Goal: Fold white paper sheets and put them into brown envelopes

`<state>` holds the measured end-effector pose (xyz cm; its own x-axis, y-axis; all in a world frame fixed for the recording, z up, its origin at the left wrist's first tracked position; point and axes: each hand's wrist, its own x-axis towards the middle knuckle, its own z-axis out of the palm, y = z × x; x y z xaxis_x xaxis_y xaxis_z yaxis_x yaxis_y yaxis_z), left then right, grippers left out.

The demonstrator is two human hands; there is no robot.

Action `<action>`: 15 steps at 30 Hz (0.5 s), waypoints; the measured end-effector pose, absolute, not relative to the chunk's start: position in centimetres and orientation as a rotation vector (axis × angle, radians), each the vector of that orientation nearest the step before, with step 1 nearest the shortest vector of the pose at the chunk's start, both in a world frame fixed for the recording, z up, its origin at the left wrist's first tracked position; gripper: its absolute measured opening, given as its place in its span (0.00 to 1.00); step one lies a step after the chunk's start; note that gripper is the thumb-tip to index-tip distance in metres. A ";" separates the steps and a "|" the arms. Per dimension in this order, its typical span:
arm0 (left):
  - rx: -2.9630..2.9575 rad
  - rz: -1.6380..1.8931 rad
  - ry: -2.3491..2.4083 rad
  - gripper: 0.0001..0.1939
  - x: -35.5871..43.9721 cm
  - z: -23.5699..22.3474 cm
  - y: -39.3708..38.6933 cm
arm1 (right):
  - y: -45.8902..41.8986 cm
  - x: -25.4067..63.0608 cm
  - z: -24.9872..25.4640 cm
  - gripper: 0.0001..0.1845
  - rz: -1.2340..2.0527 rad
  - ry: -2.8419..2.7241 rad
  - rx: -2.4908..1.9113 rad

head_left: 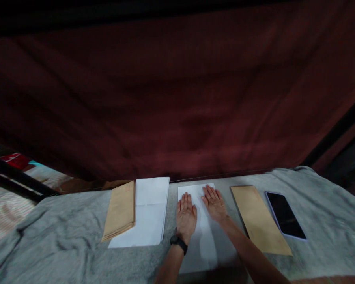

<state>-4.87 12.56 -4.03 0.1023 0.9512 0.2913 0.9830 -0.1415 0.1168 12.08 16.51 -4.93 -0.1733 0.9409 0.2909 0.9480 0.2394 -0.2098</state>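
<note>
A white sheet of paper (197, 244) lies lengthwise in front of me, with a crease or fold edge running along it. My left hand (186, 215) rests flat on its left side, fingers stretched out, a dark watch on the wrist. On the upper right part of the same sheet, my right hand (214, 203) is laid flat with its fingers slightly spread. Neither hand grips anything. Right of the sheet lies a brown envelope (258, 219). To the left is a stack of white paper (150, 217), partly covered by a pile of brown envelopes (120, 211).
A phone (285, 215) in a pale purple case lies screen up at the right. Everything rests on a grey, wrinkled blanket (62, 232). Behind it hangs a dark red cloth (177, 98), with dark bars (16, 177) at the left side.
</note>
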 end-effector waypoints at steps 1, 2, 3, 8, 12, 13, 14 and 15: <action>-2.216 -0.452 -2.007 0.29 -5.4 -4.0 12.6 | 16.6 12.5 -5.2 0.30 -0.039 -2.131 -1.769; -2.182 -0.450 -2.026 0.29 -6.0 -3.9 12.7 | 16.6 12.9 -5.3 0.31 -0.048 -2.104 -1.791; -2.148 -0.449 -2.041 0.29 -6.4 -3.9 12.7 | 16.6 13.2 -5.5 0.31 -0.059 -2.080 -1.807; -2.076 -0.519 -2.033 0.29 -5.8 -3.8 14.1 | 16.4 13.4 -6.1 0.32 -0.115 -2.014 -1.818; -2.315 -0.568 -1.897 0.30 -2.7 -3.4 16.3 | 16.5 13.3 -6.3 0.31 -0.156 -2.006 -1.792; -2.359 -0.555 -1.887 0.29 -2.2 -3.4 16.8 | 16.5 13.3 -6.3 0.31 -0.157 -2.012 -1.794; -2.379 -0.537 -1.891 0.29 -1.9 -3.4 17.2 | 16.5 13.4 -6.3 0.31 -0.155 -2.019 -1.799; -2.377 -0.518 -1.906 0.29 -1.8 -3.5 17.5 | 16.5 13.4 -6.3 0.31 -0.149 -2.027 -1.804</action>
<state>-1.82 17.48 -3.47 0.1836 0.9395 0.2893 0.9566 -0.2386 0.1675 13.40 16.54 -6.27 -0.0691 0.9238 0.3766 0.9690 0.1519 -0.1949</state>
